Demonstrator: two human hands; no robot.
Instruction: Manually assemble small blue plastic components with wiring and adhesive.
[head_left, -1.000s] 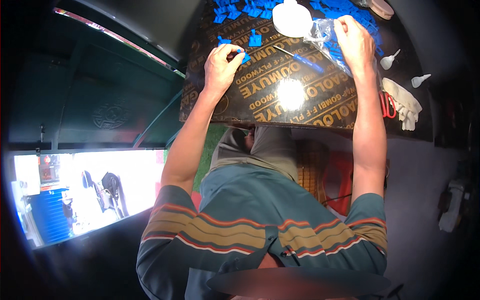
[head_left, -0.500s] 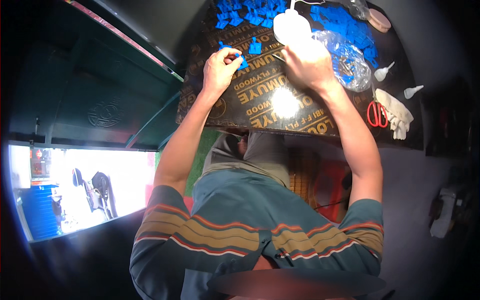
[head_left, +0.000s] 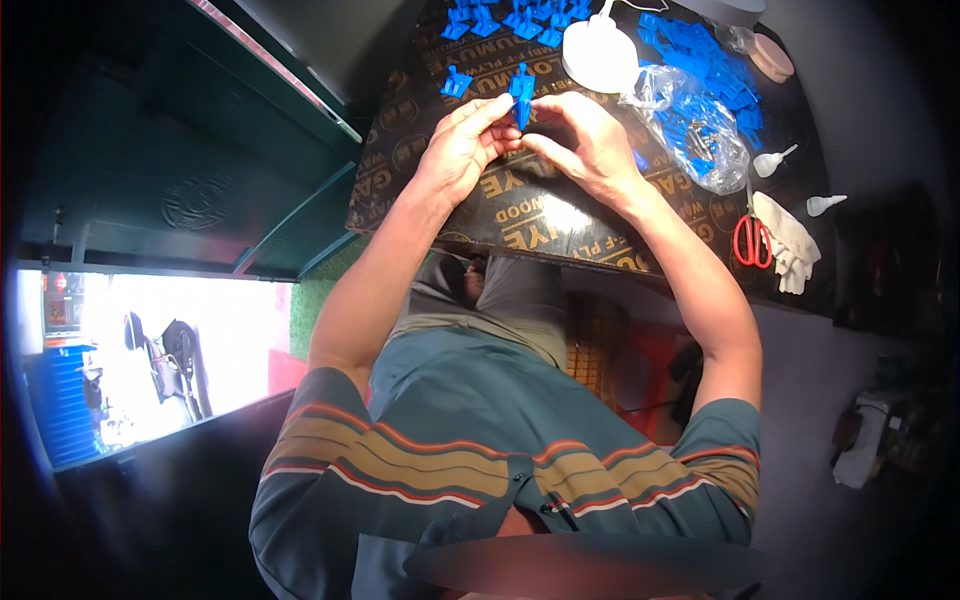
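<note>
Over the dark printed plywood tabletop, my left hand (head_left: 466,148) pinches a small blue plastic part (head_left: 522,114) between thumb and fingers. My right hand (head_left: 592,142) meets it from the other side, thumb and forefinger curled in at the part. Whatever lies at those right fingertips is too small to make out. Just beyond the held part stands another blue plastic piece (head_left: 522,76), partly overlapped by it in view. A further blue piece with an upright stem (head_left: 456,82) sits to the left.
Several blue pieces (head_left: 530,22) stand at the far edge. A white round lamp base (head_left: 600,54) is beyond my right hand. To the right lie a blue heap (head_left: 690,52), a clear bag (head_left: 705,150), small white bottles (head_left: 775,161), red-handled scissors (head_left: 752,240) and white gloves (head_left: 788,240).
My right hand has come left from beside the lamp base and bag to the blue part. My left hand has moved right with that part. The view has shifted slightly.
</note>
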